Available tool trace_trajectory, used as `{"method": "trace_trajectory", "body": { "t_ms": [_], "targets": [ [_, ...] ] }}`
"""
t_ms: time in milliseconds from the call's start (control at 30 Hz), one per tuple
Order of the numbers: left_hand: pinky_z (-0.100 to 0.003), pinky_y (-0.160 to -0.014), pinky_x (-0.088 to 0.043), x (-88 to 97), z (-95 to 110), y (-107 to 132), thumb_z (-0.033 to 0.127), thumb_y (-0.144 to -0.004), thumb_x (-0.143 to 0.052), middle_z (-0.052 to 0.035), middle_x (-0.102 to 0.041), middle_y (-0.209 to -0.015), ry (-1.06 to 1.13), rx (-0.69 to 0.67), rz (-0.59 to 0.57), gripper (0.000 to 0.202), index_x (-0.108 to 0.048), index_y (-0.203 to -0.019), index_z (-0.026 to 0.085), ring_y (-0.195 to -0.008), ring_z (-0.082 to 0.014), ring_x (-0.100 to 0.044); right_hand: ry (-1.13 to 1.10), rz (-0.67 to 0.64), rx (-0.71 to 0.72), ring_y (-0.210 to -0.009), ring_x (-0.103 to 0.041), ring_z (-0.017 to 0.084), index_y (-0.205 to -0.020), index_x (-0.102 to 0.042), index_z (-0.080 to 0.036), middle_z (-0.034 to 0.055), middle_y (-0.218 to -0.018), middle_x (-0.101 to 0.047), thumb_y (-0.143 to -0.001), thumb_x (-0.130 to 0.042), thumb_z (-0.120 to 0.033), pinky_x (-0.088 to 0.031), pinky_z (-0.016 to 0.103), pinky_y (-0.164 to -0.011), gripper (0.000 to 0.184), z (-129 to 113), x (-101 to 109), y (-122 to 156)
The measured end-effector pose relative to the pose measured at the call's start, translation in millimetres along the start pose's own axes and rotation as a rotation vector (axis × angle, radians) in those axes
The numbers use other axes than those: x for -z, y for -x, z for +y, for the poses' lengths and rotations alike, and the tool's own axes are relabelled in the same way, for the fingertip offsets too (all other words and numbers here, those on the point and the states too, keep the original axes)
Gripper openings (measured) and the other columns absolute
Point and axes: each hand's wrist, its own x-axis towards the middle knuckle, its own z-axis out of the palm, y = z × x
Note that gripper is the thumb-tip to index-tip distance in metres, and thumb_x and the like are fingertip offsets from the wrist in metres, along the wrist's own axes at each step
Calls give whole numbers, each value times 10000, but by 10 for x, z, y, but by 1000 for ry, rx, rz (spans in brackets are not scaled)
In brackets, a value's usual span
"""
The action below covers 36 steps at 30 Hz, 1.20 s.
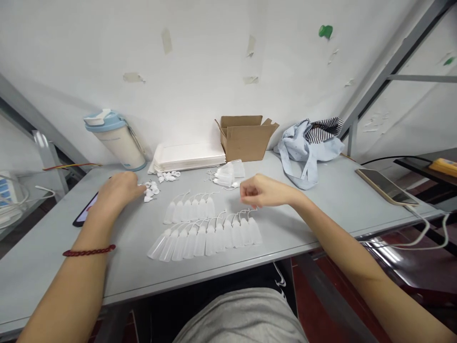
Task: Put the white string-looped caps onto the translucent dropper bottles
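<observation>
My left hand [119, 190] is bent over the table at the left, its fingers curled and its tip end beside a pile of small white caps [153, 189]. What its fingers hold, if anything, is hidden. My right hand [264, 189] hovers right of centre with its fingers curled in. I cannot make out anything inside it. Below it lies a long row of translucent plastic squeeze bottles [210, 238] with thin white tails at their tops. A shorter row of the same bottles [189, 209] lies behind, and several loose bottles [228, 174] are heaped farther back.
A smartphone [85, 212] lies partly beneath my left hand. Along the wall stand a blue-lidded tumbler [116, 140], a stack of white trays [189, 156], a cardboard box [248, 140] and a light blue cloth bag [307, 152]. Another phone [385, 186], cabled, lies at the right edge.
</observation>
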Motion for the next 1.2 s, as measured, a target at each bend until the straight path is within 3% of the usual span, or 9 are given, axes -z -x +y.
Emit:
{"method": "trace_trajectory", "body": {
  "t_ms": [100,200,333,500,700,867,1000,1200],
  "targets": [
    [-375,-683,-423,75,163,89,357,-760,-467,-183,-652,-947,-69,19,30,528,-530,-1173,34,-882,-363,-590,47,-336,-44,-415,-524,88,-561,-496,-163,-20,-476,-585,-779,-486,-214,-400,212,-493,224,-81,14,121],
    [-351,-760,-444,115,404,183,377,-775,-454,-93,-661,-930,158,-99,66,564,-487,-1253,79,-848,-271,-602,152,-549,-66,-433,-556,103,-494,-486,-159,3,-469,-606,-772,-468,-227,-430,226,-532,287,-82,-27,136],
    [-330,-752,-468,79,738,317,452,-764,-455,-85,-667,-909,494,-270,1,501,-620,-1092,111,-814,-229,-604,230,-567,-121,-453,-566,116,-443,-467,-164,20,-456,-607,-766,-447,-243,-433,233,-541,334,-84,-72,107],
    [-304,-663,-477,-12,975,452,497,-803,-483,-58,-678,-921,690,-418,-215,400,-669,-953,176,-765,-204,-596,266,-570,-211,-453,-572,123,-404,-477,-161,24,-425,-585,-766,-478,-311,-444,242,-569,392,-93,-68,85],
    [-288,-665,-473,-97,1018,486,460,-795,-565,-45,-641,-888,866,-463,-293,328,-631,-961,185,-744,-169,-576,299,-428,-229,-452,-550,134,-401,-482,-173,18,-403,-570,-723,-530,-261,-410,250,-519,338,18,2,71],
    [-267,-642,-466,-125,1097,553,419,-793,-594,-29,-629,-856,960,-467,-426,273,-632,-934,188,-726,-153,-569,102,-108,-112,-470,-533,114,-521,-523,-163,15,-505,-622,-775,-548,-265,-367,232,-485,274,10,98,85],
    [-265,-619,-454,-119,1201,624,377,-778,-613,-25,-635,-804,1001,-442,-491,250,-649,-929,181,-697,-152,-562,-156,134,44,-583,-580,119,-690,-598,-150,30,-670,-661,-845,-527,-345,-397,226,-527,259,-38,-8,10],
    [-297,-738,-469,-121,1215,612,373,-744,-668,-26,-639,-877,1176,-384,-364,255,-650,-905,175,-722,-137,-555,-378,95,67,-628,-549,118,-823,-603,-151,12,-718,-584,-853,-540,-410,-424,220,-521,268,-93,-275,-128]
  ]
}}
